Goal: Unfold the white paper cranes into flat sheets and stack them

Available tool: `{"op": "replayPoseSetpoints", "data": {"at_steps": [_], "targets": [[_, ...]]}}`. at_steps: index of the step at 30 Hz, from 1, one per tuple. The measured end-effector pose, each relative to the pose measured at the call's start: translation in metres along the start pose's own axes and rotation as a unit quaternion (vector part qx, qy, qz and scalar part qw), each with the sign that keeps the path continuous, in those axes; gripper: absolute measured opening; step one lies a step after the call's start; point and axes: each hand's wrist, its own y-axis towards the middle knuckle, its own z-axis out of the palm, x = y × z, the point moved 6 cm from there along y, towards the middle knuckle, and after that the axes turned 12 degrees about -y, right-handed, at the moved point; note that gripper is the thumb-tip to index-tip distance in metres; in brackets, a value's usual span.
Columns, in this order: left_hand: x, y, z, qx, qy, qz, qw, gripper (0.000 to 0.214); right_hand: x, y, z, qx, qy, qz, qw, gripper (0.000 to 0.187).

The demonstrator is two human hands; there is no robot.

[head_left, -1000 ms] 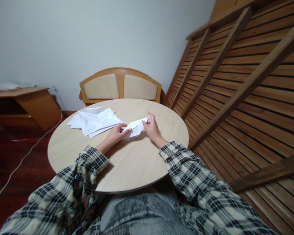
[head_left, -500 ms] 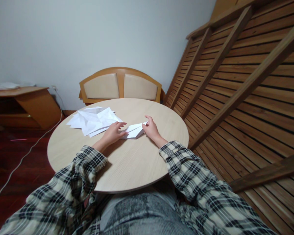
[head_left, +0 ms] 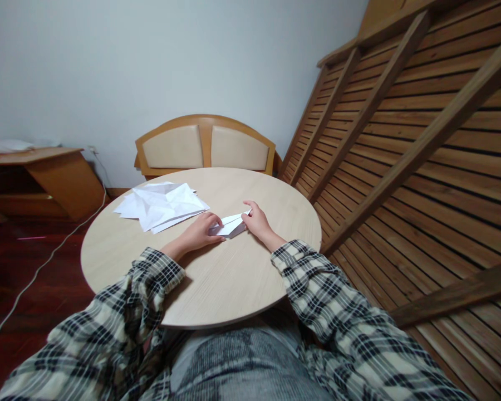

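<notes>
A folded sheet of white paper (head_left: pixel 232 225) lies slightly raised on the round table, between my two hands. My left hand (head_left: pixel 200 231) is closed on its left end, thumb along the near edge and fingers curled over the top. At the right end, my right hand (head_left: pixel 256 221) pinches the paper's far corner between thumb and fingers. Part of the paper's left end is hidden under my left fingers. Just beyond my left hand rests a loose pile of creased white paper sheets (head_left: pixel 161 205).
The round, light wood table (head_left: pixel 229 289) stands before me. Behind it is a padded headboard (head_left: pixel 173 147) against the wall. A slatted wooden frame (head_left: pixel 401 167) leans on the right. At left are a low cabinet (head_left: pixel 73 184) and a white cable (head_left: pixel 45 262) across the floor.
My left hand has closed from loosely spread fingers onto the left end of the folded paper. My right hand's upper fingers have shifted slightly, still at the right end.
</notes>
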Motion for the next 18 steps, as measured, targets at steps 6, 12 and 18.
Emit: {"op": "replayPoseSetpoints", "data": {"at_steps": [6,12,18], "targets": [[0.005,0.0,0.0,-0.004,-0.005,-0.009,1.0,0.028,0.002,-0.003,0.001,0.013,0.006,0.017,1.0,0.051],[0.001,0.001,0.0,0.014,-0.003,-0.033,0.999,0.021,-0.005,0.0,0.005,0.025,-0.027,-0.002,0.999,0.048],[0.002,0.001,0.0,0.029,-0.003,-0.05,0.998,0.02,0.004,-0.002,-0.008,-0.052,-0.14,-0.092,0.984,0.033]]}}
